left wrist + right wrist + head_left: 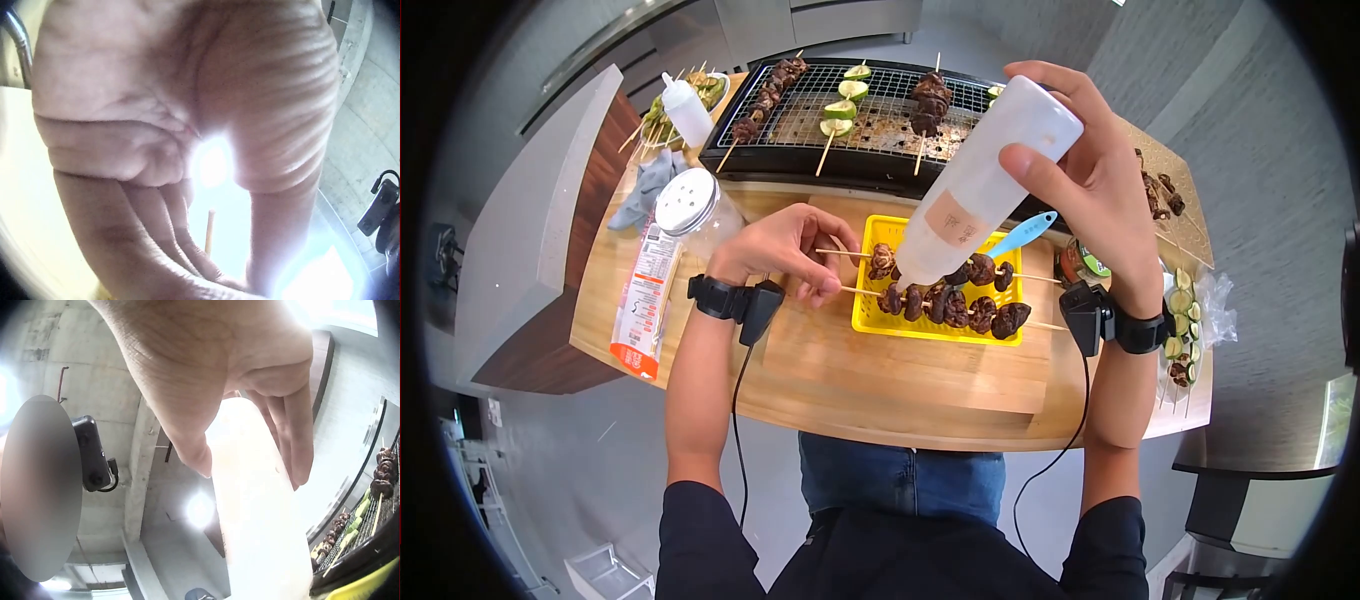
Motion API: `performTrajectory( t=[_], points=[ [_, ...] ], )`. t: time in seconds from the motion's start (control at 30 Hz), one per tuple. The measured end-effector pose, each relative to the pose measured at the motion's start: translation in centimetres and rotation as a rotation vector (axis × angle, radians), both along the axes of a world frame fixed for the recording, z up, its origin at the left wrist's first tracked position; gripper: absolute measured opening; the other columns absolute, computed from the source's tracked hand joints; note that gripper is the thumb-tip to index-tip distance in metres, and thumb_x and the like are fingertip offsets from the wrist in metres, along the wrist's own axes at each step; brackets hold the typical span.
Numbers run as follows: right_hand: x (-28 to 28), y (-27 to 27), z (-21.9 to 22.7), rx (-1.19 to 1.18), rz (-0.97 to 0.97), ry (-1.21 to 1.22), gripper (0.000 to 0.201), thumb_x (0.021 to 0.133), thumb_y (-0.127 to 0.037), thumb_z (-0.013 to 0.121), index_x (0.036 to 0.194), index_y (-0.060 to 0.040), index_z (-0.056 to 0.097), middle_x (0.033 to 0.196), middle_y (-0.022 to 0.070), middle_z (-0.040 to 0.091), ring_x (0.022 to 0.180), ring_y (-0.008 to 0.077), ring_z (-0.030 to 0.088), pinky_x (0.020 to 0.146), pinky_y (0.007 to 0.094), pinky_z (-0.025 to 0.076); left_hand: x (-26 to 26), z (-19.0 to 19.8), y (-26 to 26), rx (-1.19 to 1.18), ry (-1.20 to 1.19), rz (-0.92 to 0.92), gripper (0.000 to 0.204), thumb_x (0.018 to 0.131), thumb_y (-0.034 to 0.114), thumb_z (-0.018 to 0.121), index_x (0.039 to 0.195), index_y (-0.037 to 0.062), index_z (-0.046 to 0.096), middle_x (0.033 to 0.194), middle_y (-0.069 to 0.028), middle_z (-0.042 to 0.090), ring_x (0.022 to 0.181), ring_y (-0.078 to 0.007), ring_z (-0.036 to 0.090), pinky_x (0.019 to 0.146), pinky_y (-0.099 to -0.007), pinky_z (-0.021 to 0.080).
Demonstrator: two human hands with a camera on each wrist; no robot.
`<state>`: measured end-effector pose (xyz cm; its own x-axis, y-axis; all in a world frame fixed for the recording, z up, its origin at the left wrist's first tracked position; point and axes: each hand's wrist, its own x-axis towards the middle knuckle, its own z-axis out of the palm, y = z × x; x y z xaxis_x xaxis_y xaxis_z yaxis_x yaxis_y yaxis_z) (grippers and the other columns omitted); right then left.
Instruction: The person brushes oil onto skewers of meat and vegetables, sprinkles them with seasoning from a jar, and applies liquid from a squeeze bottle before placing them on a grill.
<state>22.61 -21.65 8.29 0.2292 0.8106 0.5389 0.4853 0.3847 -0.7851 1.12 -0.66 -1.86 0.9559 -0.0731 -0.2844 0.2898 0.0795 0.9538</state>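
While the right hand (pixel 1100 190) is raised above the yellow basket (pixel 880 325), its thumb and fingers curled round a tilted, upside-down squeeze bottle (pixel 990 165), the left hand (pixel 788 245) bends near the basket's left rim, thumb and fingertips pinching the nearer mushroom skewer (pixel 948 308) by its stick; that skewer lies across the basket; the bottle's nozzle points down at its left end.

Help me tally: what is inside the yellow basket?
Two skewers of dark brown pieces span the yellow basket. The white bottle hides part of the rear skewer and of the basket. The lower end of the blue handle is covered.
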Motion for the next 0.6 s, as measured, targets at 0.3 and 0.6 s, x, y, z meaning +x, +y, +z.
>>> performTrajectory(
  t=[0.3,0.6],
  points=[
    [-0.06,0.23,-0.48,-0.046,-0.067,-0.113,0.051,0.080,-0.017,0.074,0.124,-0.0081,0.049,0.099,0.0063,0.063,0.071,0.0069,0.061,0.060,0.0214,0.051,0.05,0.20,-0.18,-0.012,0.010,0.007,0.041,0.074,0.000,0.076,0.107,-0.0047,0.052,0.067,-0.0135,0.067,0.054,-0.0165,0.066,0.046,-0.0217,0.049],
    [0.45,-0.03,-0.10,0.029,-0.005,0.007,0.049,0.080,-0.018,0.073,0.122,-0.0076,0.051,0.102,0.0073,0.065,0.075,0.0097,0.063,0.064,0.0235,0.052,0.00,0.13,-0.26,-0.009,-0.002,0.011,0.036,0.075,0.002,0.076,0.103,-0.0041,0.054,0.067,-0.0121,0.066,0.054,-0.0149,0.065,0.047,-0.0211,0.049]
  ],
)
